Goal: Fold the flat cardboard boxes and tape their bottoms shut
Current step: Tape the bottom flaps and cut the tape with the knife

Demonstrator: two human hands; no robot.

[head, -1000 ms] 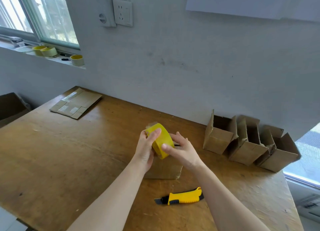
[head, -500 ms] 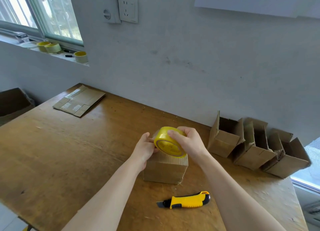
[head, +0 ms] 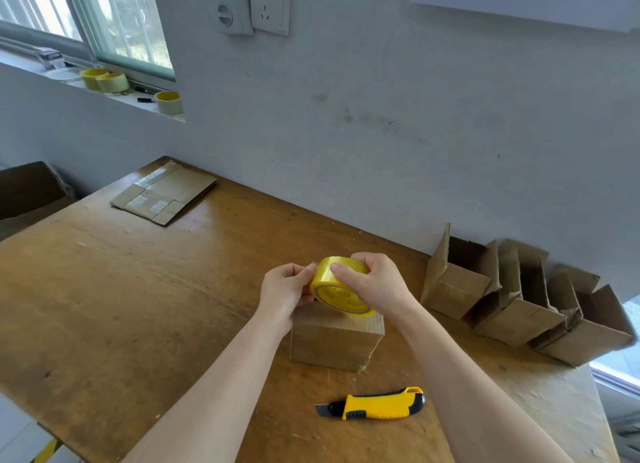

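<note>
Cardboard, matte brown with creased edges, makes up the small squat box [head: 334,338] in front of me on the worn, scratched wooden desk [head: 138,299]. On its top rests a glossy yellow tape roll [head: 337,289], tilted so its printed side faces me. My right hand [head: 375,284] is curled over the roll's top, fingers wrapped on its rim. My left hand [head: 285,291] sits at the roll's left edge, thumb and fingertips pinched together on what looks like the clear tape end. One yellow and black utility knife [head: 375,403] lies nearer me, blade tip showing. Three folded boxes [head: 519,299] lean in a row by the wall at the right, flaps open. One flat cardboard stack [head: 162,196] lies at the far left corner. Three more tape rolls [head: 168,102] sit on the windowsill.
</note>
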